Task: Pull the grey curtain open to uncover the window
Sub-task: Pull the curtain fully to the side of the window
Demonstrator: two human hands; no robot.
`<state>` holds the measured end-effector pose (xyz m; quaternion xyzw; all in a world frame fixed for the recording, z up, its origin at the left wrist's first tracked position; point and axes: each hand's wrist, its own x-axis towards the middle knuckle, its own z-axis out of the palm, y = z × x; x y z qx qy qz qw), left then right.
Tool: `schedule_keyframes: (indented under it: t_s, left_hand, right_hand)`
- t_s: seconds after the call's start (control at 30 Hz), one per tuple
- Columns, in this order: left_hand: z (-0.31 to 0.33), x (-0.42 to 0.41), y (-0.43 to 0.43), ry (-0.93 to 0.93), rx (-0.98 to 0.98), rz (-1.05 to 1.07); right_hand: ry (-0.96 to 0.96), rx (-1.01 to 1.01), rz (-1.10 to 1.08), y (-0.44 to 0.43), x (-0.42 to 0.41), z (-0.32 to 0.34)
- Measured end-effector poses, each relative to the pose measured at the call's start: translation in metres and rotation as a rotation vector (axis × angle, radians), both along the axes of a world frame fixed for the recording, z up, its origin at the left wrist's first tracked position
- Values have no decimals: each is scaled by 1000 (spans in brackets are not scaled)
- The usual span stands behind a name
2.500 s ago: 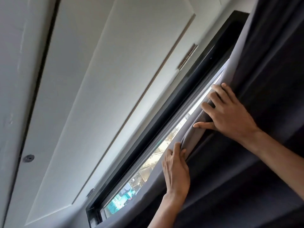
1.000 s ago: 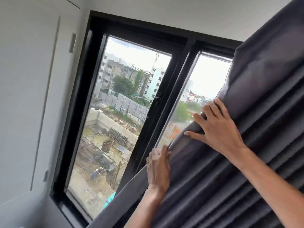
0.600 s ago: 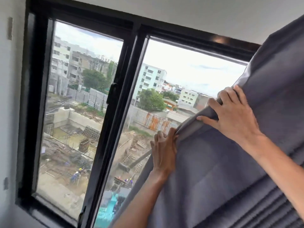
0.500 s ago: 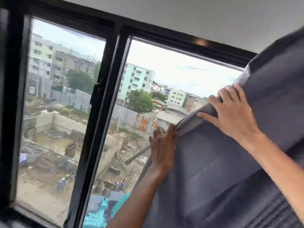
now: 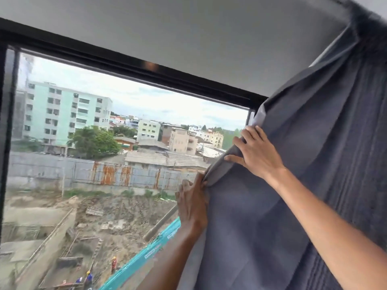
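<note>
A grey ceiling [image 5: 188, 38] spans the top; outside stand a pale green building [image 5: 62, 114], a tree [image 5: 94, 141] and a rusty fence [image 5: 109, 174].

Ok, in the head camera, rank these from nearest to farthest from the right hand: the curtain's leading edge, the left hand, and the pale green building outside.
1. Curtain's leading edge: gripped in the right hand.
2. Left hand: just below and left, on the same edge.
3. Pale green building: far left, beyond the glass.
</note>
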<state>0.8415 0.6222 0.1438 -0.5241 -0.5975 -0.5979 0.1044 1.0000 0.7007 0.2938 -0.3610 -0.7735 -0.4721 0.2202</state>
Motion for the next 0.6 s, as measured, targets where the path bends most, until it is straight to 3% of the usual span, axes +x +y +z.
schedule_keyframes:
  t_s: [0.6]
  left_hand:
    - [-82, 93, 121, -190, -1, -234]
  right_hand:
    - [-123, 133, -39, 97, 76, -61]
